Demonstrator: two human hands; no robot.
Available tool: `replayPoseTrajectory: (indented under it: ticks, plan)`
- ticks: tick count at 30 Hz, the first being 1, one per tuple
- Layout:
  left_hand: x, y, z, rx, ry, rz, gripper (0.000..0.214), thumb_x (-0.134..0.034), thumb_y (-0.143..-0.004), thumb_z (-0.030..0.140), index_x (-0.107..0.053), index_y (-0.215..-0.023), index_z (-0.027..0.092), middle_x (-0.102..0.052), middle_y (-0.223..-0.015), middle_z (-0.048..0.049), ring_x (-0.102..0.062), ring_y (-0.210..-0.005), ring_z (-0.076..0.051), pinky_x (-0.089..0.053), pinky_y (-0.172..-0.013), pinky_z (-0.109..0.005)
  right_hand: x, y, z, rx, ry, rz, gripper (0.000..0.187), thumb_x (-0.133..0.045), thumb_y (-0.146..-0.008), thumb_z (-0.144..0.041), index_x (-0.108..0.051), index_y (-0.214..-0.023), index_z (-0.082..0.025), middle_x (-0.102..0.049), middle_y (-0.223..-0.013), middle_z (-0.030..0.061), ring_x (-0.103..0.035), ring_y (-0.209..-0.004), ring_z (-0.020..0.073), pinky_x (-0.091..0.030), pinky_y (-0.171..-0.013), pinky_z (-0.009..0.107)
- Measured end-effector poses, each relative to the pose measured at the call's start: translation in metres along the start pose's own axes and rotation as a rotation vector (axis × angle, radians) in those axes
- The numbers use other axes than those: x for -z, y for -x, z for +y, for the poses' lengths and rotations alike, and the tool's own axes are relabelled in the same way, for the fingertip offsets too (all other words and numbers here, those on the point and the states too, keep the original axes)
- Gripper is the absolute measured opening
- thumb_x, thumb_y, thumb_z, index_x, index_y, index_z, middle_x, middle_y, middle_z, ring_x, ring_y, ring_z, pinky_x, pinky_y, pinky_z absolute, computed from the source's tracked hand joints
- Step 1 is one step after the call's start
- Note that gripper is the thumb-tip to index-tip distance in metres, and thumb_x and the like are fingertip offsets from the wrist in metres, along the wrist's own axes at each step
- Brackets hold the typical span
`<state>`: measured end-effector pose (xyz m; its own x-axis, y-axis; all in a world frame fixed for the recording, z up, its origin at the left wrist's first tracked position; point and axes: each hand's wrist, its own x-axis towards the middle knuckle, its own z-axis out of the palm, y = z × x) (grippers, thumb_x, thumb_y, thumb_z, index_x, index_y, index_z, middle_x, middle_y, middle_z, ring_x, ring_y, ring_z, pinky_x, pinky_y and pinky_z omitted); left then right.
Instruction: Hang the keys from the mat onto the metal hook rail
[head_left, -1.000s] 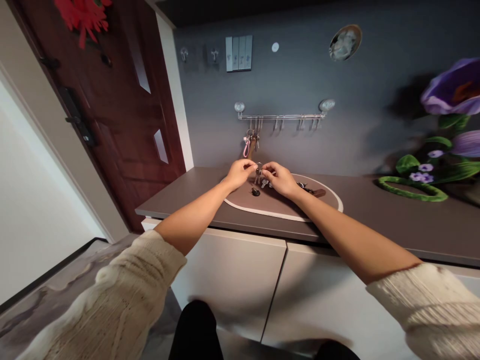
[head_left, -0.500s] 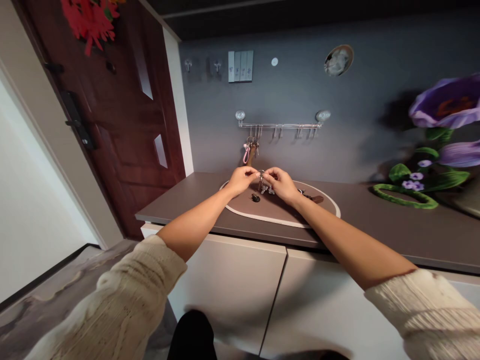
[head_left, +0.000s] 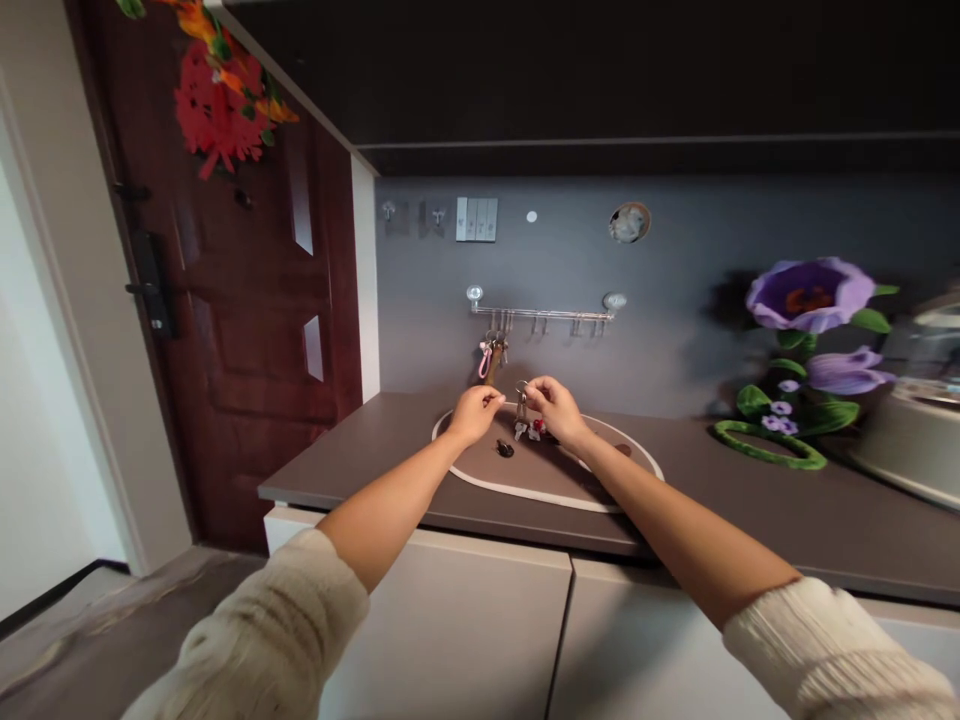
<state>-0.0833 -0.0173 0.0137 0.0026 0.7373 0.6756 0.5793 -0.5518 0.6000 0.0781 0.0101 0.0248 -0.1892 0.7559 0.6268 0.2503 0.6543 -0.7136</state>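
My right hand [head_left: 553,408] pinches a key ring with a bunch of keys [head_left: 522,412] hanging from it, lifted above the oval brown mat [head_left: 600,478]. My left hand [head_left: 472,412] hovers just left of the ring with fingers curled in a pinch; whether it still touches the ring I cannot tell. A small dark key fob [head_left: 505,449] lies on the mat below my hands. On the wall behind, a metal hook rail [head_left: 544,314] carries another bunch of keys with a pink loop [head_left: 489,356] at its left end.
The mat lies on a grey-brown counter [head_left: 360,450] over white cabinet doors [head_left: 465,620]. A dark red door [head_left: 247,300] stands to the left. Purple artificial flowers [head_left: 810,340] and a metal pot [head_left: 911,420] stand at the right. Switches [head_left: 475,219] sit on the grey wall.
The view has tilted upward. Both hands have risen from the mat with the key ring, and my left hand has drawn slightly away from it.
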Motion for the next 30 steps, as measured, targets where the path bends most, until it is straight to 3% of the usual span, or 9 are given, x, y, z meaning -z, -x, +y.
replayPoseTrajectory:
  ticks: [11, 19, 30]
  plan:
    - [-0.004, -0.001, -0.006, -0.003, -0.190, 0.076, 0.021, -0.047, -0.080, 0.027, -0.064, -0.073, 0.017, -0.062, -0.076, -0.0041, -0.053, -0.069, -0.014, -0.039, -0.067, -0.026, -0.008, -0.061, -0.023, -0.136, -0.163, 0.154, 0.014, -0.048, -0.073, -0.031, -0.046, -0.075, -0.018, -0.052, -0.069, -0.0013, -0.051, -0.057, 0.0093, -0.047, -0.055, 0.024]
    - [-0.004, -0.001, -0.004, 0.031, -0.233, 0.098, 0.021, -0.045, -0.081, 0.026, -0.064, -0.075, 0.018, -0.062, -0.080, -0.0058, -0.055, -0.074, -0.016, -0.039, -0.070, -0.028, -0.026, -0.110, -0.020, -0.160, -0.082, 0.276, 0.013, -0.047, -0.074, -0.028, -0.051, -0.075, -0.016, -0.055, -0.062, -0.0002, -0.051, -0.053, 0.0097, -0.044, -0.052, 0.022]
    - [-0.007, -0.002, -0.004, 0.033, -0.277, 0.108, 0.019, -0.046, -0.082, 0.024, -0.064, -0.077, 0.018, -0.062, -0.078, -0.0040, -0.054, -0.074, -0.014, -0.038, -0.069, -0.025, -0.040, -0.137, -0.010, -0.222, -0.012, 0.405, 0.013, -0.049, -0.075, -0.025, -0.057, -0.069, -0.016, -0.055, -0.055, -0.0014, -0.052, -0.050, 0.0093, -0.046, -0.055, 0.021]
